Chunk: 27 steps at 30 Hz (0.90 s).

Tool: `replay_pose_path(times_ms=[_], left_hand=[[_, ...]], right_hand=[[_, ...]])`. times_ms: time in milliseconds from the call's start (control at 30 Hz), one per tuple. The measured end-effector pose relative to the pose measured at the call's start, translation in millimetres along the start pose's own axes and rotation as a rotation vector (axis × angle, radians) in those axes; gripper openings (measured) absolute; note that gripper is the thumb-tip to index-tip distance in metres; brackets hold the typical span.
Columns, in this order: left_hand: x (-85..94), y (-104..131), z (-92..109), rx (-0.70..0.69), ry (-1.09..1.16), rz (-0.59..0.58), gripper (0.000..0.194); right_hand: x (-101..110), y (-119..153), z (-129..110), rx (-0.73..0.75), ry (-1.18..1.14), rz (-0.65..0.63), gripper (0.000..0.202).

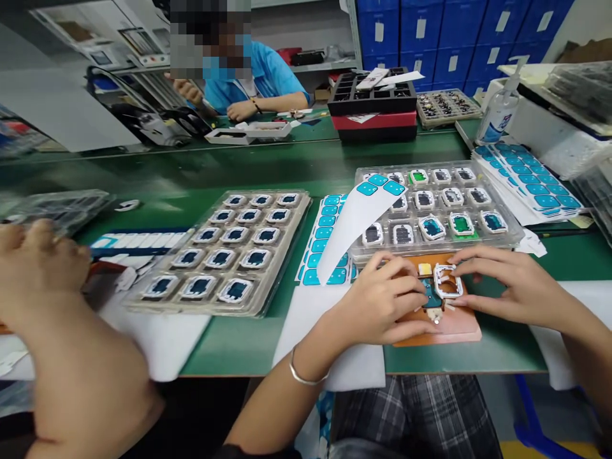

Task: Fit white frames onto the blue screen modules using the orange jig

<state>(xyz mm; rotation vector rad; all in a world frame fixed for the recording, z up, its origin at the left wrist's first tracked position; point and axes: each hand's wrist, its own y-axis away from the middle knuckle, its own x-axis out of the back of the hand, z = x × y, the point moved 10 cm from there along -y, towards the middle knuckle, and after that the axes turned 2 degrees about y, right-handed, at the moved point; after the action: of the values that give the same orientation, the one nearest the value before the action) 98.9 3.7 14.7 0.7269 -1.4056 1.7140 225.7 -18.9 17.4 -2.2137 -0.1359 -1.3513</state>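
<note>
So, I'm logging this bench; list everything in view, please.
Long green table: one, green, beneath
Flat orange block: one, orange, front right
White square plastic frame: one, white, at block
Rectangular clear plastic trays: several, clear, across table
Teal sticker sheets: several, teal on white, centre and right
Curled white sheet: one, white with teal, centre
Black compartmented box: one, black, far side
Clear pump bottle: one, clear, right
Rectangular blue bins: many, blue, background right
Co-workers: two, one in blue, across and left
Left hand: one, bare, at block
Right hand: one, bare, at frame
</note>
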Motion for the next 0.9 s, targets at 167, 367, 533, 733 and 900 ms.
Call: replay_pose_path(times_ms=[167, 367, 533, 733, 900], left_hand=[[11.1, 2, -11, 0.126, 0.069, 0.104, 0.018], [18.3, 6, -27, 0.277, 0.138, 0.174, 0.047], [9.3, 6, -29, 0.315, 0.168, 0.115, 0.050], [0.9, 7, -29, 0.338, 0.142, 0.041, 0.046], [0.8, 8, -26, 0.334, 0.109, 0.018, 0.046]], right_hand=[[1, 2, -3, 0.019, 0.020, 0.022, 0.020], [-5, -4, -24, 0.154, -0.032, 0.131, 0.021], [-9, -7, -25, 0.154, -0.068, 0.160, 0.023], [-12, -6, -21, 0.130, -0.086, 0.109, 0.022], [-13, -6, -20, 0.125, -0.075, 0.102, 0.022]])
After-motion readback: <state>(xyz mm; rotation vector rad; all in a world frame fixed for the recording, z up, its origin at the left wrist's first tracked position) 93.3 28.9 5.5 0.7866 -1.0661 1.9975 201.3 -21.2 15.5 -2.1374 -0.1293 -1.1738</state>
